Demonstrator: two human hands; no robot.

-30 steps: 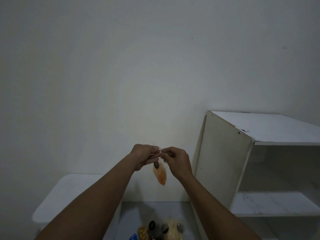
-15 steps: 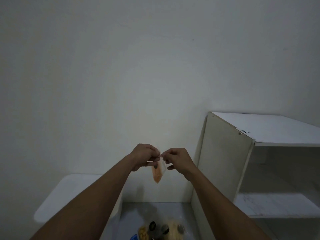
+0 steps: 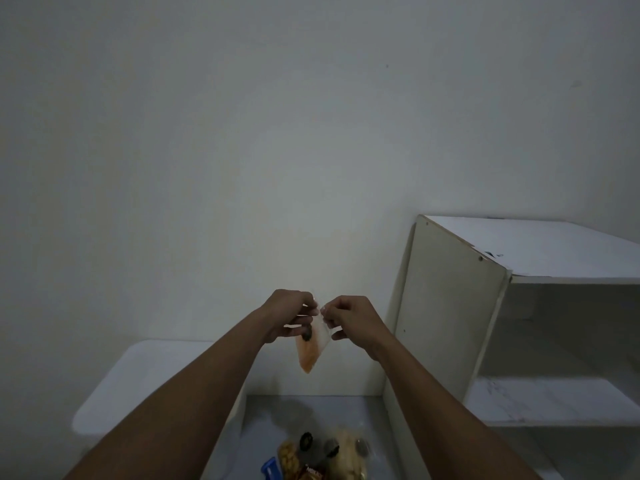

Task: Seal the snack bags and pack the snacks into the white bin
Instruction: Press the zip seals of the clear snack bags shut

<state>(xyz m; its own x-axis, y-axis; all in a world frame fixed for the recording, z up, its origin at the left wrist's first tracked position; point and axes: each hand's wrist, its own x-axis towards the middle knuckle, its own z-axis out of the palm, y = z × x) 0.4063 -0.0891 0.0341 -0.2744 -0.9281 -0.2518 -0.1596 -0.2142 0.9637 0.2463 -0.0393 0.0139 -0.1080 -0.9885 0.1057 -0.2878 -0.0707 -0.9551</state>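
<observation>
A small clear snack bag [image 3: 309, 351] with orange contents hangs in the air in front of the wall, its point downward. My left hand [image 3: 288, 315] pinches the bag's top edge from the left, and my right hand [image 3: 349, 318] pinches the same edge from the right. A small dark piece shows near the top of the bag, just under my left fingers. The white bin [image 3: 138, 382] stands at the lower left, partly hidden by my left forearm.
A white shelf unit [image 3: 450, 306] with open compartments stands at the right. On the grey floor at the bottom centre lie several snack packs [image 3: 322, 457], among them a pale bag, a bag of nuts and a blue item. A bare wall fills the background.
The bag has swung slightly and hangs more to the right under my hands. Both hands stay pinched on its top edge, now a little farther apart.
</observation>
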